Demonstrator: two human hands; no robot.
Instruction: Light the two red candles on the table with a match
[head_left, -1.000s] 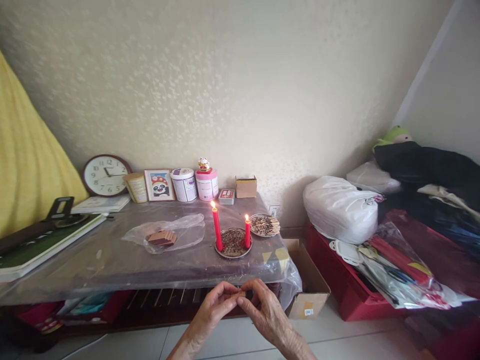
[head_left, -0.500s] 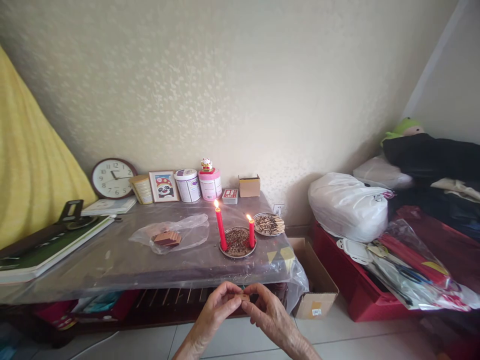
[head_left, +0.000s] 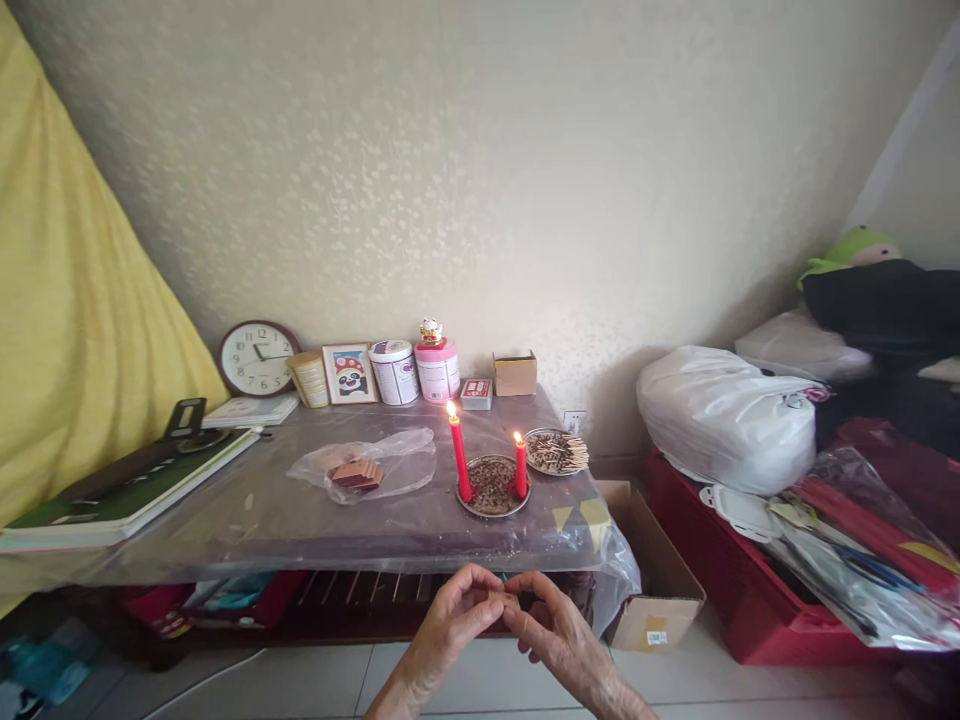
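Observation:
My left hand (head_left: 459,625) and my right hand (head_left: 551,630) meet in front of the table's near edge, fingertips pinched together. Between them is a small flat brown piece (head_left: 505,600), mostly covered by the fingers. A tiny green tip shows just above it; its kind is unclear. Beyond the hands, a tall red candle (head_left: 461,460) and a shorter red candle (head_left: 521,468) burn upright on a round metal plate (head_left: 493,514) with dark, speckled residue. Behind it on the right, another plate (head_left: 534,465) holds burnt and pale matchsticks (head_left: 574,455). Brown flat pieces (head_left: 358,474) lie stacked on a clear plastic bag (head_left: 409,470).
Along the wall stand a clock (head_left: 259,358), a framed panda picture (head_left: 349,376), two tins, a red-and-white box (head_left: 477,394) and a small cardboard box (head_left: 515,375). An open carton (head_left: 652,620) and a red bin (head_left: 750,620) stand right of the plastic-covered table (head_left: 247,530).
The view has turned slightly left, so the scene sits further right. Both hands keep the same pinch on the small brown piece; the candles still burn.

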